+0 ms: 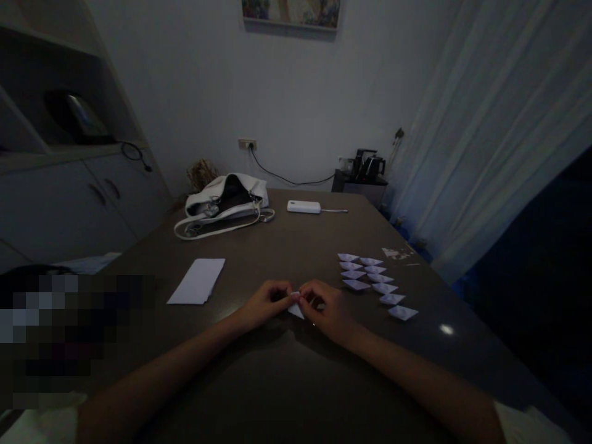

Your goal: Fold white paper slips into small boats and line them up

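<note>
Between my two hands, just above the table's middle, is a small piece of folded white paper (296,309). My left hand (269,303) pinches it from the left with thumb and fingers. From the right, my right hand (322,307) pinches the same paper, its fingertips touching or nearly touching the left ones. The fingers hide the upper part of the paper. To the right of my right hand, folded paper boats (380,278) stand in two columns. A stack of white paper sheets (198,282) lies left of my left hand.
A white handbag (226,203) lies at the table's far left. Near the far edge sits a white power bank (304,207) with a short cable. Paper scraps (393,253) lie by the right edge. Beyond the table, a kettle (372,166) stands on a low cabinet.
</note>
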Demonstrator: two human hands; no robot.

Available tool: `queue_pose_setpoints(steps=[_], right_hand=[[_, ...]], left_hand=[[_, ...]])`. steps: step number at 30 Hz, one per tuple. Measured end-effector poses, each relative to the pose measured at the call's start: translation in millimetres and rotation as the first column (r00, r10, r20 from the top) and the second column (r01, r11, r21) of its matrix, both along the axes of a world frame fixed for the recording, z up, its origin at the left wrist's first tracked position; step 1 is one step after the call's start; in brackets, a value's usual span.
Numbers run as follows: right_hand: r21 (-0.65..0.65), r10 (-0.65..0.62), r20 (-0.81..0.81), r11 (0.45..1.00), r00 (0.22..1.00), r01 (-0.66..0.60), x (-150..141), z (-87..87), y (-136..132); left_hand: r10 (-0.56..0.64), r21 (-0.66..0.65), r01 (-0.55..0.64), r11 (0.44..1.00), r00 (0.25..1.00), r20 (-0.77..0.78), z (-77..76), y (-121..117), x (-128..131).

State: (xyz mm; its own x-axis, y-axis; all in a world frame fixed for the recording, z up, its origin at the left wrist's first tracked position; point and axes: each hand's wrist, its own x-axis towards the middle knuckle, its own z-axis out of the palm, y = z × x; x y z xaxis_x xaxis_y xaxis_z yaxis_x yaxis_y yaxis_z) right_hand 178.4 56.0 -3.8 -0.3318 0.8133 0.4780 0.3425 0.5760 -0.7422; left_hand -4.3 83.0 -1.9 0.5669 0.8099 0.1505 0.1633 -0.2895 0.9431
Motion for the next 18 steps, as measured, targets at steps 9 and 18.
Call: queue_pose_setpoints(steps=[9, 18], right_hand=[[0.016, 0.016, 0.002, 1.000, 1.000, -0.016, -1.9, 1.6, -2.6], [0.069, -0.041, 0.069, 0.997, 0.997, 0.036, -0.2, -5.4, 0.3]], left_hand=[[0.028, 0.085, -0.026, 0.996, 0.999, -0.024, 0.7, -2.4, 1.5], [0.179, 0.181, -0.158, 0.971, 0.978, -0.105, 4.3, -6.0, 3.6]])
